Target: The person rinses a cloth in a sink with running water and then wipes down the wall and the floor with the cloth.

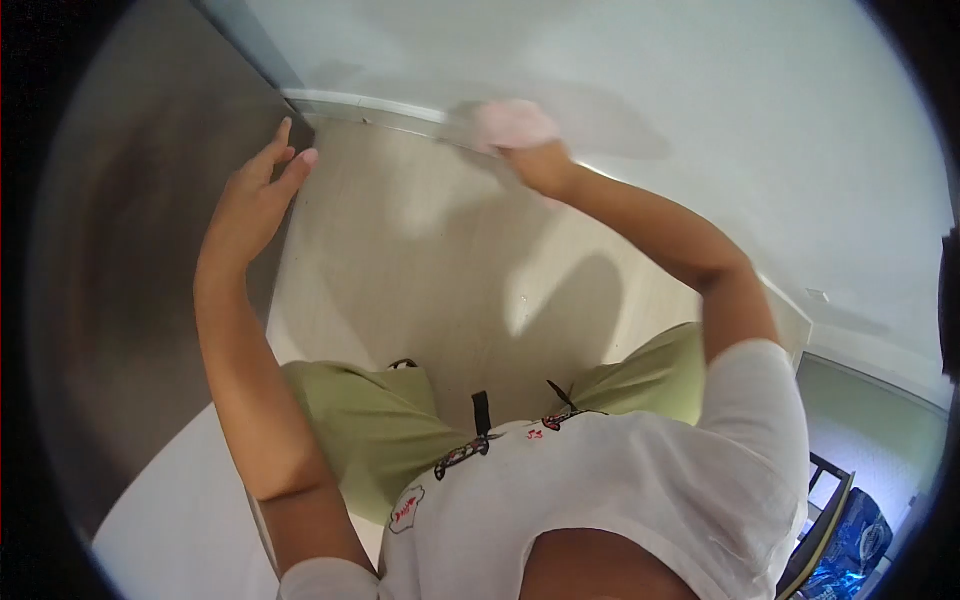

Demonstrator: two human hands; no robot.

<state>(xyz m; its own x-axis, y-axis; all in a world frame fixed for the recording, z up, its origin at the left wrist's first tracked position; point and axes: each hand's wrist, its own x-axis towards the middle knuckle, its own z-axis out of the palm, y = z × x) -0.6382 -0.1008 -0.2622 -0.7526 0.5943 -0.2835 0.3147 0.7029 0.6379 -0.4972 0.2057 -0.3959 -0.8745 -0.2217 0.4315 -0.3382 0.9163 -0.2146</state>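
A pink cloth (515,122), blurred by motion, is bunched in my right hand (543,168) in front of the white wall (740,130), low down near the skirting. Whether the cloth touches the wall or the skirting I cannot tell. My right fingers are mostly hidden behind the cloth. My left hand (250,205) is raised beside the brown-grey panel (140,220) on the left, its thumb and fingers stretched apart with nothing in them.
The pale floor (390,230) lies between my green-trousered legs and the wall, with shadows across it. A white rounded surface (190,510) is at lower left. At lower right stand a dark-framed rack (822,530) and a shiny blue bag (855,545). A wall socket (818,296) sits low.
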